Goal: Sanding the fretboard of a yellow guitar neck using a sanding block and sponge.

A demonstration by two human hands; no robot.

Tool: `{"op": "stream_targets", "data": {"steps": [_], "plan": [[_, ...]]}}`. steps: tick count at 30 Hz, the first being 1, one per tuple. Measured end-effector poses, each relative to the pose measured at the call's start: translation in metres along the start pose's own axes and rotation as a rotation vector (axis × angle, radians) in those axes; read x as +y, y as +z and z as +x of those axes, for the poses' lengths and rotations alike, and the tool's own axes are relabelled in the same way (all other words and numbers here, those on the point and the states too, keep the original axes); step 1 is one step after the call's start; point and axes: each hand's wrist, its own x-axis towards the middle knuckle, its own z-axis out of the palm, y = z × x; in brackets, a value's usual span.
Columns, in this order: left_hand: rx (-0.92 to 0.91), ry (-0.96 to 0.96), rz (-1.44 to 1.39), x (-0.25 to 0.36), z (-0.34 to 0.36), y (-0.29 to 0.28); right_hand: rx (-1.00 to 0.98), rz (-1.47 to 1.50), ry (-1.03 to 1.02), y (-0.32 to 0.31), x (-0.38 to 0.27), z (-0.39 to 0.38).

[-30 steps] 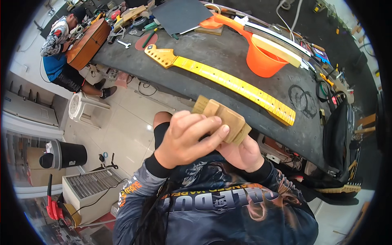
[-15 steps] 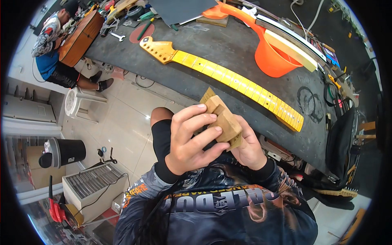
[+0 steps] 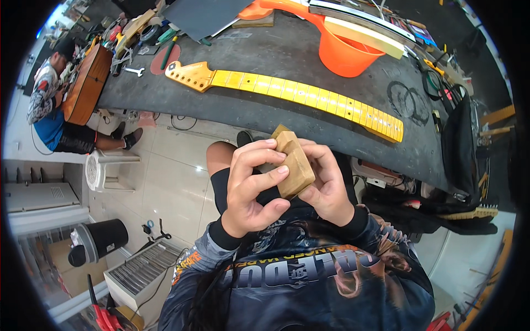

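Our left hand and right hand grip the wooden block, fingers at nine and three o'clock. It's tan; angular.

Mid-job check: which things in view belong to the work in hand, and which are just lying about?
In the work:
- wooden block, held in right hand, touched by left hand
- tan sheet against it
- probably guitar neck, untouched

Apparently lying about:
- wrench
- red disc
- dark sheet

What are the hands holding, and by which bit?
A wooden block, held by its sides: left hand on the left, right hand on the right.
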Motion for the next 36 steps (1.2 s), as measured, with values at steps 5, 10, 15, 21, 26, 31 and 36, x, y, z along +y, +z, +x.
{"op": "stream_targets", "data": {"steps": [5,10,15,21,26,31,36], "plan": [[0.028,-0.074,-0.174,0.000,0.005,0.007,0.136,-0.063,-0.021,0.010,-0.002,0.006],[-0.158,-0.190,-0.237,-0.007,0.019,0.005,0.133,-0.087,-0.048,0.003,-0.004,0.014],[-0.315,-0.232,0.058,0.002,0.045,-0.008,0.122,-0.060,0.020,-0.015,-0.006,0.027],[-0.116,-0.300,-0.056,-0.016,0.045,-0.006,-0.035,-0.243,0.002,-0.049,-0.020,0.052],[-0.002,-0.321,0.472,-0.036,0.051,-0.025,-0.063,-1.635,-0.242,-0.088,-0.075,0.096],[0.064,-0.306,0.708,-0.070,0.061,-0.028,-0.142,-1.657,-0.129,-0.107,-0.063,0.097],[0.134,-0.225,0.904,-0.089,0.062,-0.028,-0.221,-1.644,-0.073,-0.087,-0.057,0.095]]}}
